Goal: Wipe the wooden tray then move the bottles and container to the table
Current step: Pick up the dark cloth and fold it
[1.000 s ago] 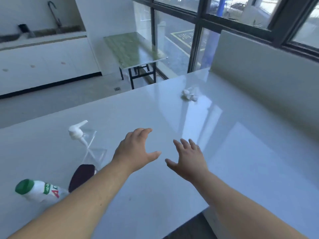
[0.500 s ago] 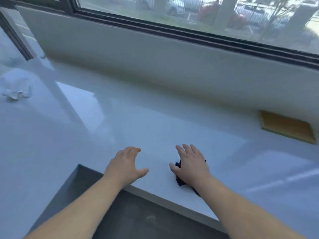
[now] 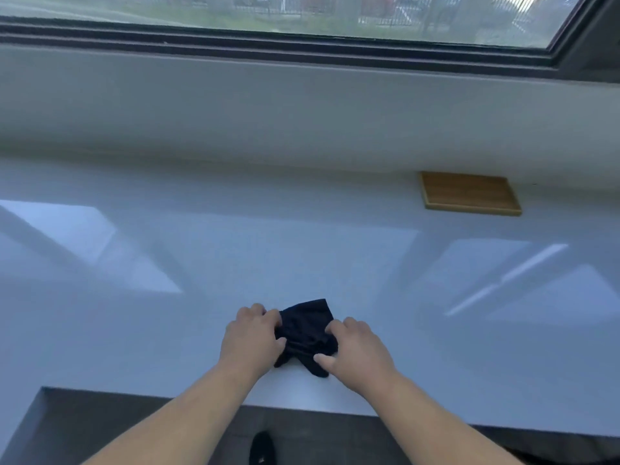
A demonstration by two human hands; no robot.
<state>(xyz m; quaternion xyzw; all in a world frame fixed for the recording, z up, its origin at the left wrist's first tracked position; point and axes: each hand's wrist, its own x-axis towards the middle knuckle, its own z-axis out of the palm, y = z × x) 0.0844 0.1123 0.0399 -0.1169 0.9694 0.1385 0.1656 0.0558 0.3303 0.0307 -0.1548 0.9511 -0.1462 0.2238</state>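
Observation:
A dark navy cloth (image 3: pixel 306 327) lies crumpled on the glossy white counter (image 3: pixel 302 256) near its front edge. My left hand (image 3: pixel 250 337) grips the cloth's left side, and my right hand (image 3: pixel 357 350) grips its right side, thumb and fingers pinching the fabric. The wooden tray (image 3: pixel 469 193) sits with nothing in it at the back right of the counter, against the low white wall, well beyond both hands. No bottles or container are in view.
A low white wall (image 3: pixel 302 109) and a dark-framed window (image 3: pixel 302 45) run along the back of the counter. The counter's front edge drops to a dark floor (image 3: pixel 167 431), where a dark shoe (image 3: pixel 261 448) shows.
My view swung right, away from the bottles, to the window side. Both hands moved from hovering apart with fingers spread to closing on the dark cloth, one at each side.

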